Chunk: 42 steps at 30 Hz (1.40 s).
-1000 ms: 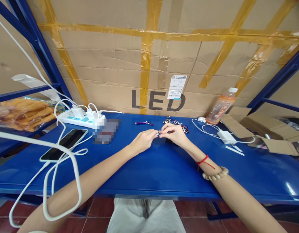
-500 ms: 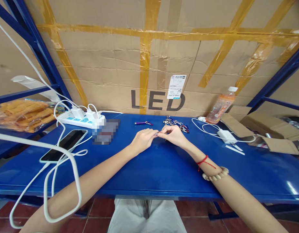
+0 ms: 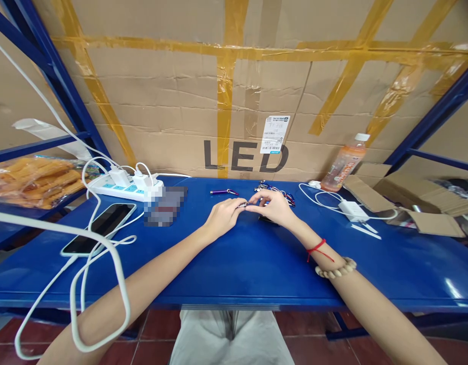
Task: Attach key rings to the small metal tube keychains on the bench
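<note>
Over the middle of the blue table, my left hand (image 3: 223, 219) pinches a small silvery metal piece (image 3: 243, 205), mostly hidden by the fingers. From the other side my right hand (image 3: 272, 207) meets it, thumb and fingertips curled round its end with a gap inside the curl. Beneath the right palm a dark object (image 3: 268, 219) shows only in part. A slim purple tube (image 3: 219, 192), like a penlight with a red clip, lies just beyond the left hand. Behind the right hand is a pile of small metal clips (image 3: 262, 186), partly covered.
At left sit a white power strip (image 3: 105, 188), a phone (image 3: 99, 230) and a looping white cable (image 3: 122, 284) crossing before my left arm. On the right are a drink bottle (image 3: 342, 165), a white charger (image 3: 353, 211) and an open carton (image 3: 435, 223). A large cardboard box (image 3: 161, 111) stands behind.
My right fingers have opened into a wider curl and lifted slightly, showing more of the metal piece and the dark object below. The left hand keeps its pinch; the view has shifted slightly.
</note>
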Motion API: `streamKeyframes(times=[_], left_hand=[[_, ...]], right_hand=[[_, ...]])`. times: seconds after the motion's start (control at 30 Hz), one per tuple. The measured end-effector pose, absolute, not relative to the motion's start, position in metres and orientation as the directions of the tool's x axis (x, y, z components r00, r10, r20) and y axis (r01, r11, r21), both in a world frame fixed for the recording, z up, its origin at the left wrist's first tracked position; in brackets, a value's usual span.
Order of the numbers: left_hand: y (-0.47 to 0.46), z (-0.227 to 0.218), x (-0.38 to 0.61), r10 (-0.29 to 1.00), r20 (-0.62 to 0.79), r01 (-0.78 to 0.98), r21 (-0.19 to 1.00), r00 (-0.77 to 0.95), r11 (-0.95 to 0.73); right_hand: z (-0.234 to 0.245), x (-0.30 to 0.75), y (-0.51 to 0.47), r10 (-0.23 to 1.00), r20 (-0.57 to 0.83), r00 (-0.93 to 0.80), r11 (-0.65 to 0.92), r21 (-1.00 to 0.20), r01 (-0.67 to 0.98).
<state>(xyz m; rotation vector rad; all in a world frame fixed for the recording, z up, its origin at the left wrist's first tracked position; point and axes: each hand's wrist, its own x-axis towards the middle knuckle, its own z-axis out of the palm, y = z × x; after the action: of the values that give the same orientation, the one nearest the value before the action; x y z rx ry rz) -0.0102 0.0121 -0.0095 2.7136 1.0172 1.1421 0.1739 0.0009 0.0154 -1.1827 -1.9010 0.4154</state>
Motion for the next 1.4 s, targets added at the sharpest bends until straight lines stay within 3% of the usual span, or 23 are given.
streamKeyframes(times=[0.13,0.3,0.7,0.9,1.4], left_hand=[[0.011,-0.007,-0.01,0.606,0.616,0.539,0.324,0.503,-0.777],[0.011,-0.007,-0.011,0.602,0.599,0.505,0.347,0.529,-0.79],[0.01,-0.007,-0.013,0.582,0.538,0.483,0.331,0.61,-0.811],[0.013,-0.011,-0.014,0.538,0.579,0.478,0.271,0.613,-0.836],[0.018,-0.014,-0.016,0.407,0.682,0.492,0.08,0.607,-0.867]], right_hand=[[0.016,0.175,0.001,0.8,0.544,-0.252,0.592,-0.653,0.471],[0.016,0.177,0.002,0.804,0.501,-0.321,0.591,-0.73,0.342],[0.016,0.173,-0.004,0.791,0.513,-0.333,0.61,-0.708,0.357],[0.014,0.171,-0.004,0.784,0.53,-0.323,0.621,-0.672,0.404],[0.007,0.17,-0.003,0.856,0.414,-0.308,0.513,-0.746,0.424]])
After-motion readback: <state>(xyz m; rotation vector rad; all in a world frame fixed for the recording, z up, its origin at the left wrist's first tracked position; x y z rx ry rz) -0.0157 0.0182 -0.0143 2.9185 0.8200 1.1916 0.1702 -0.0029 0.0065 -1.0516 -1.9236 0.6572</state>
